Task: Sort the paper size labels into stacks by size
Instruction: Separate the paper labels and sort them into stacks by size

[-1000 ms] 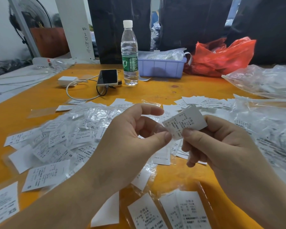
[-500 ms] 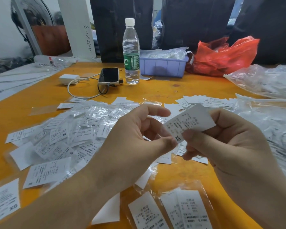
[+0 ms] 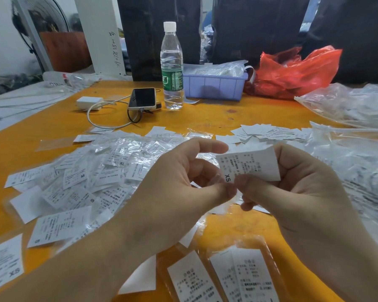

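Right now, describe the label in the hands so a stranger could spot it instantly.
Start at the orange table, then find the two hands raised over the scattered labels. The label sits between them, pinched by the left hand and right hand. Unlike the rest, it is off the table and reads XS.

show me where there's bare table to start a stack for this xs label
Bare orange table lies between the water bottle and the spread labels, and at the left edge beside the label pile. The centre and right, under clear bags, are crowded.
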`<state>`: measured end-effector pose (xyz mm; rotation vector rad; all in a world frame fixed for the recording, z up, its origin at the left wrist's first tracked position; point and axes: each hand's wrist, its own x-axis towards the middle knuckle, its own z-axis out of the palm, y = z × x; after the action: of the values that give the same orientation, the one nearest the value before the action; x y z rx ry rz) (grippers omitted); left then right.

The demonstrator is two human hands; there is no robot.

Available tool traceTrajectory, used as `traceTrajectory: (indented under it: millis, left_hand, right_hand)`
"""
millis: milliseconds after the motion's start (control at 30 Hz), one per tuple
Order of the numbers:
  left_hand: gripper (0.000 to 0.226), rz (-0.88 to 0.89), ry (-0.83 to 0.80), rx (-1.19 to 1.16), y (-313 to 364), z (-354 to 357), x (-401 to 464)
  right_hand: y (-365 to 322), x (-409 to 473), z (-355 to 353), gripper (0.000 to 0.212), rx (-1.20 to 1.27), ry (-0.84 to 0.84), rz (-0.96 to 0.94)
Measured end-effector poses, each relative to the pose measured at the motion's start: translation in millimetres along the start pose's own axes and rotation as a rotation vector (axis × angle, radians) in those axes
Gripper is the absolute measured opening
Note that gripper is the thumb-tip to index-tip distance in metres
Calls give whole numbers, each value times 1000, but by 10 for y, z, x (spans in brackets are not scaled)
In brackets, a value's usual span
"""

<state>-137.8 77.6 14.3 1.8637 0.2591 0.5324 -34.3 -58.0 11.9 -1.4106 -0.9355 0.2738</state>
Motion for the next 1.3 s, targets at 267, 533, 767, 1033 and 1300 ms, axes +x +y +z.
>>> traceTrajectory:
  millis: [267, 533, 767, 1033, 1300]
  left_hand:
    - [42, 10, 43, -66, 10, -17, -5]
    - [38, 37, 28, -103, 39, -21, -12]
    - [34, 44, 51, -69, 61, -15, -4]
    - [17, 43, 15, -27, 25, 15, -15]
    - [14, 56, -26, 60, 3, 18, -7]
  right_hand:
    - [-4, 26, -53, 12, -63, -47, 16]
    - [-40, 7, -35, 9, -87, -56, 45]
    - [-16, 18, -34, 13, -110, -53, 72]
    - [24, 30, -36, 10, -124, -92, 113]
    - [81, 38, -54, 11, -117, -188, 193]
